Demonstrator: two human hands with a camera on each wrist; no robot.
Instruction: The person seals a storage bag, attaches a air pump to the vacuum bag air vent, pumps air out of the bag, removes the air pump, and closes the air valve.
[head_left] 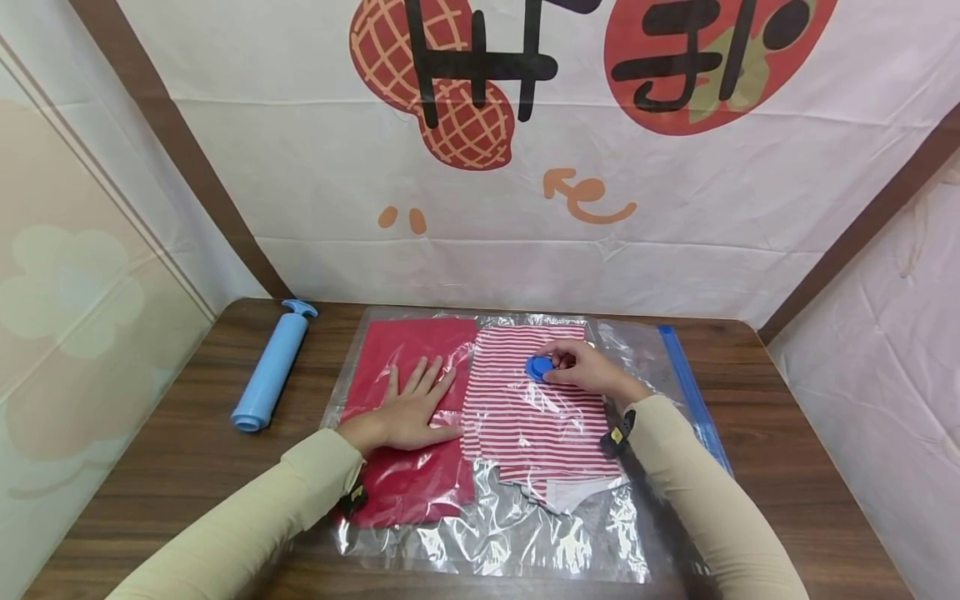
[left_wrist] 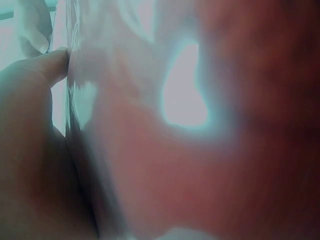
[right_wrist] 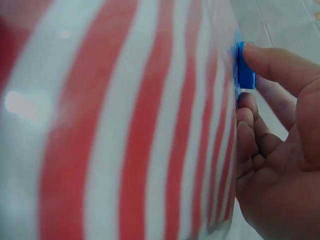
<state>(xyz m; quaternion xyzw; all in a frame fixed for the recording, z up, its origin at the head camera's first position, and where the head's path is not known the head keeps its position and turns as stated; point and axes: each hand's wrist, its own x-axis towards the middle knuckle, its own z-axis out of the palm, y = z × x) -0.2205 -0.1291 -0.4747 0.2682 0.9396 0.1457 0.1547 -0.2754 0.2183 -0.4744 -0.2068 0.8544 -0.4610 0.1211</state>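
A clear plastic vacuum storage bag (head_left: 517, 546) lies flat with a folded red cloth (head_left: 420, 337) and a red-and-white striped garment (head_left: 517, 425) inside it. My left hand (head_left: 411, 421) rests on the film over the red cloth, palm down with fingers spread. Over the striped garment, my right hand (head_left: 591, 369) pinches the round blue valve cap (head_left: 538, 367) between thumb and fingers. The right wrist view shows the cap (right_wrist: 247, 65) edge-on at the bag's surface, with the other fingers curled below it. The left wrist view is mostly blurred red cloth and glare.
A light blue hand pump (head_left: 273, 367) lies on the wooden table (head_left: 180, 442) left of the bag. The bag's blue zip strip (head_left: 686, 375) runs along its right side. A printed fabric curtain (head_left: 315, 167) stands behind the table, with more fabric at both sides.
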